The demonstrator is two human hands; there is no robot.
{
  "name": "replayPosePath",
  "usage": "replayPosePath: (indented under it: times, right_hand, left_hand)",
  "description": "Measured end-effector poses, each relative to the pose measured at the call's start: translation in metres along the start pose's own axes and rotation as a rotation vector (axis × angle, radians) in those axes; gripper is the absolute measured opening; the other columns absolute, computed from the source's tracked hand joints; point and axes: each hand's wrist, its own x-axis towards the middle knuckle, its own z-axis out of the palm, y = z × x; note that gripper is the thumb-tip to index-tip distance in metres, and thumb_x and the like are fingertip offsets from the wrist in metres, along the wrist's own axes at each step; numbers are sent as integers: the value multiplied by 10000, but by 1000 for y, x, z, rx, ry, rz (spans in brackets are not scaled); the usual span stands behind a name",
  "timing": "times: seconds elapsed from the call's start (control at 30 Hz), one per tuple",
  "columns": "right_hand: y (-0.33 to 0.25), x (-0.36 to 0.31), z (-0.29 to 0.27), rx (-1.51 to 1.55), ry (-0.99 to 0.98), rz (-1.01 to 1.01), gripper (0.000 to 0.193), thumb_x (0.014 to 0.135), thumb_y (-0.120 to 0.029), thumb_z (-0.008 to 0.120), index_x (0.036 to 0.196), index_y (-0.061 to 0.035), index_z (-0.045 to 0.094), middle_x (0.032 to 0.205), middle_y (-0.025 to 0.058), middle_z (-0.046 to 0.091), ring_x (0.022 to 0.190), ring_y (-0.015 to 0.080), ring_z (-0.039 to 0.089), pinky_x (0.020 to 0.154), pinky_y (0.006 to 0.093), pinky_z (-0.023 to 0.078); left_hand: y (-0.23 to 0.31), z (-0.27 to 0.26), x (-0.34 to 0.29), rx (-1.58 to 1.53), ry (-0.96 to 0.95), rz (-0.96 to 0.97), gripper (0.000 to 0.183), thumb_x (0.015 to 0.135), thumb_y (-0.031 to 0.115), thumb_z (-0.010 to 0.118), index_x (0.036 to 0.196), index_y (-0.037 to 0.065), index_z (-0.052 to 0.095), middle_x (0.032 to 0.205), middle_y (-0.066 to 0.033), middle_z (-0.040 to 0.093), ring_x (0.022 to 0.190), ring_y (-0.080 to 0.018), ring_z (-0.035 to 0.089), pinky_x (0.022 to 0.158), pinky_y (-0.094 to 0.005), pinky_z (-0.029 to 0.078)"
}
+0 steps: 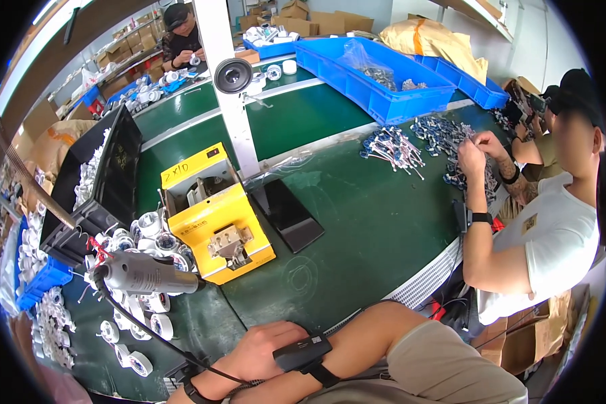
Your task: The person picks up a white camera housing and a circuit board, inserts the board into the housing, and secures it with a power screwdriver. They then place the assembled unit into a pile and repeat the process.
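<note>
My forearms cross at the table's near edge. My left hand (266, 345) lies by my right wrist, its fingers curled and their tips partly hidden behind a black strapped-on wrist device (303, 353). Low in the picture, my right hand (249, 393) is mostly covered by the left wrist, and its fingers do not show. Ahead is a yellow bench machine (215, 229) with a metal fixture. A dark flat tablet-like slab (288, 214) lies to its right. A grey power screwdriver (151, 273) hangs at the left, above white round housings (160, 325).
A black crate (118, 158) of white parts stands at left. A blue bin (377, 81) sits far right of the white post (230, 114). A co-worker's hands (477, 149) work over bundled cable pieces (392, 149). Another person (180, 40) sits across the table.
</note>
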Motion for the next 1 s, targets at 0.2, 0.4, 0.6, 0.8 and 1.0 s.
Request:
replayPosePath:
  times: [0.2,0.4,0.6,0.8,1.0]
  right_hand:
    - [13,-7,18,33,181,-56,227,726,-203,674,804,5,719,836,212,678,832,373,655,746,475,540]
    - [20,-7,37,56,331,-99,223,719,-198,674,797,6,718,824,211,678,822,373,654,738,477,540]
    - [15,-13,31,116,352,-127,223,710,-190,666,801,8,717,793,207,674,791,375,648,707,490,532]
    - [7,-17,26,160,388,-185,238,736,-210,652,831,-1,714,807,201,676,798,372,648,708,485,527]
    - [2,-3,21,196,437,-218,252,763,-231,638,860,-10,712,821,195,677,805,369,648,709,481,523]
  left_hand:
    - [-1,-1,2,-14,0,4,348,690,120,718,1017,17,658,966,-128,667,840,-330,651,713,-372,540]
    - [0,-1,2,-14,-1,3,353,687,118,721,1020,20,659,968,-129,667,848,-330,651,720,-370,542]
    - [-1,-1,1,-15,2,7,341,692,110,719,1016,20,662,966,-130,669,846,-329,652,719,-368,543]
    - [1,-1,4,-8,-3,4,337,695,108,717,1014,17,662,970,-132,670,841,-327,652,723,-367,542]
    - [-1,-3,1,16,4,4,327,688,106,718,997,12,665,959,-134,672,833,-323,655,718,-361,539]
